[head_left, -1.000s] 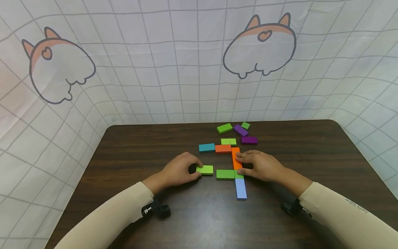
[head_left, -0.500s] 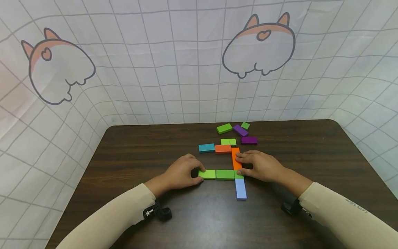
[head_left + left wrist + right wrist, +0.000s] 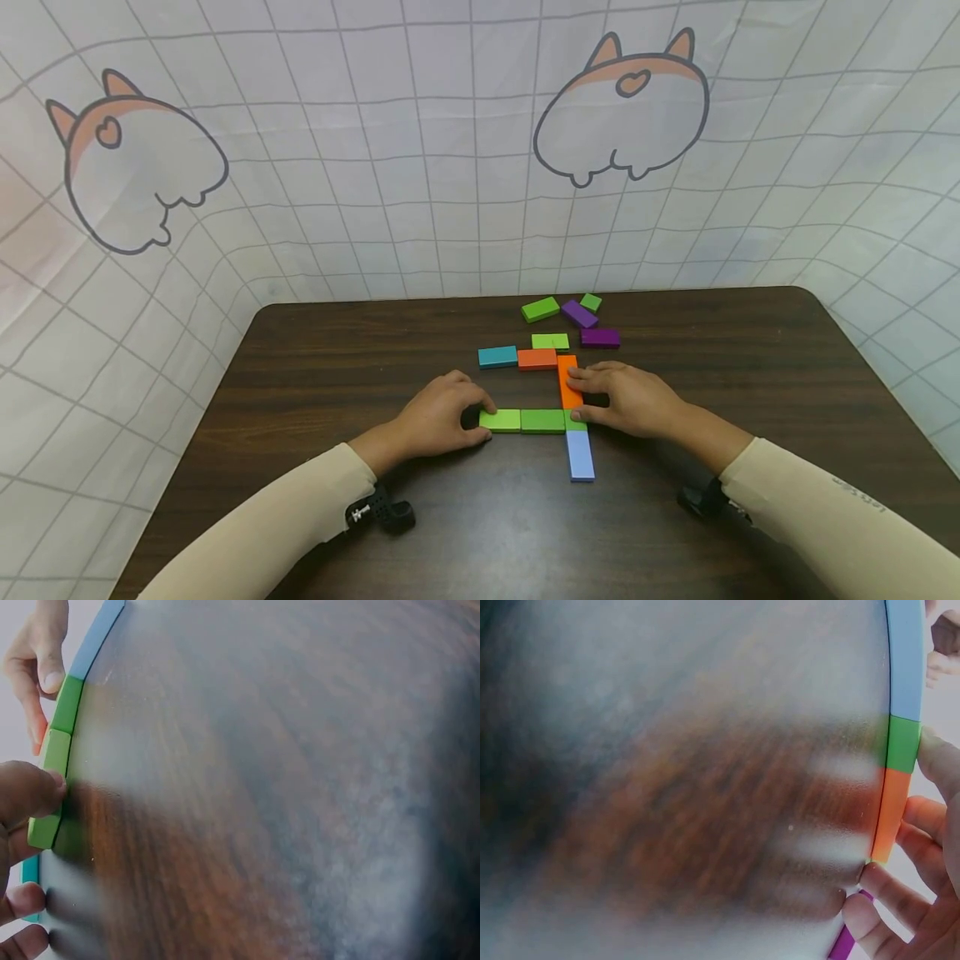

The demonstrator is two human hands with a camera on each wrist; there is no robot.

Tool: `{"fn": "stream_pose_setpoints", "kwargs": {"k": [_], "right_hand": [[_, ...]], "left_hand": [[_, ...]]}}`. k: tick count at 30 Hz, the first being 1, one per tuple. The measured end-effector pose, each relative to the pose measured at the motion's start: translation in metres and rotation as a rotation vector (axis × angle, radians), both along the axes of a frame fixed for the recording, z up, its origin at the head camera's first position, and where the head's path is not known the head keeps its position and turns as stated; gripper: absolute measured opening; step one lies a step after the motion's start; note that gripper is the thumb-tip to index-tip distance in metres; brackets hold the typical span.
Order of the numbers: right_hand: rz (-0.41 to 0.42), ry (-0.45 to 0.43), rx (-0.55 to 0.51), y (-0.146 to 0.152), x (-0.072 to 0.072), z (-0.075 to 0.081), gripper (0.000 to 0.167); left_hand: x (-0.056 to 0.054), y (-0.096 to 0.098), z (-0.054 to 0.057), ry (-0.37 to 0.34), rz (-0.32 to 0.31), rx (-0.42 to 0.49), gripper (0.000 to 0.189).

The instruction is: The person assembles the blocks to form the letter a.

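Observation:
My left hand pinches a light green block between thumb and fingers. That block's right end meets a darker green block, which abuts a small green square block. My right hand rests its fingertips on an upright-running orange block, its thumb at the small green square. Below the square lies a light blue block. In the left wrist view, the light green block lies flat under my thumb. The right wrist view shows the orange block beside my fingers.
Behind the row, a teal block touches a red-orange block, with a yellow-green block behind. Farther back lie a green block, two purple blocks and a small green block. A patterned curtain surrounds the dark table.
My left hand has brought the light green block toward me and slightly right, closing its gap to the darker green block. The right hand stays in place.

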State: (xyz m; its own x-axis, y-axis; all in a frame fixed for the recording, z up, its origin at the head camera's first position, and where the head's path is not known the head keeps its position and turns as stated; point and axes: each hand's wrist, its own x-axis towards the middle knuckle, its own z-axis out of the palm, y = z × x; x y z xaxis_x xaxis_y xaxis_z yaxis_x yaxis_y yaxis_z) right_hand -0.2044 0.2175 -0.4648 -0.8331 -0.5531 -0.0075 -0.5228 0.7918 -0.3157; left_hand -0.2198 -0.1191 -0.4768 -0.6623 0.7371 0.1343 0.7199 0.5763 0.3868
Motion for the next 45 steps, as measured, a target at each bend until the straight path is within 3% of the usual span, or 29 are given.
{"fn": "stream_pose_setpoints", "kwargs": {"k": [5, 11, 22, 29, 34, 38, 45], "right_hand": [[0.004, 0.004, -0.004, 0.0, 0.0, -0.001, 0.061], [0.0, 0.003, 0.0, 0.001, 0.0, -0.002, 0.061], [0.0, 0.0, 0.002, 0.001, -0.002, -0.003, 0.062], [0.001, -0.001, -0.005, 0.001, -0.001, -0.003, 0.062], [-0.001, -0.005, -0.005, 0.001, -0.001, -0.003, 0.061], [0.0, -0.005, -0.003, 0.001, -0.001, -0.002, 0.061], [0.002, -0.001, 0.0, 0.0, 0.0, -0.001, 0.062]], "left_hand": [[-0.001, 0.002, 0.002, -0.005, -0.003, 0.0, 0.036], [-0.008, 0.007, 0.01, 0.017, -0.012, 0.004, 0.031], [-0.036, 0.029, 0.024, 0.126, 0.067, -0.048, 0.038], [-0.05, 0.044, 0.025, 0.115, 0.042, -0.108, 0.047], [-0.059, 0.052, 0.022, 0.065, 0.044, -0.171, 0.051], [-0.064, 0.057, 0.021, 0.023, 0.04, -0.181, 0.055], [-0.07, 0.067, 0.02, 0.012, 0.044, -0.239, 0.058]]}}
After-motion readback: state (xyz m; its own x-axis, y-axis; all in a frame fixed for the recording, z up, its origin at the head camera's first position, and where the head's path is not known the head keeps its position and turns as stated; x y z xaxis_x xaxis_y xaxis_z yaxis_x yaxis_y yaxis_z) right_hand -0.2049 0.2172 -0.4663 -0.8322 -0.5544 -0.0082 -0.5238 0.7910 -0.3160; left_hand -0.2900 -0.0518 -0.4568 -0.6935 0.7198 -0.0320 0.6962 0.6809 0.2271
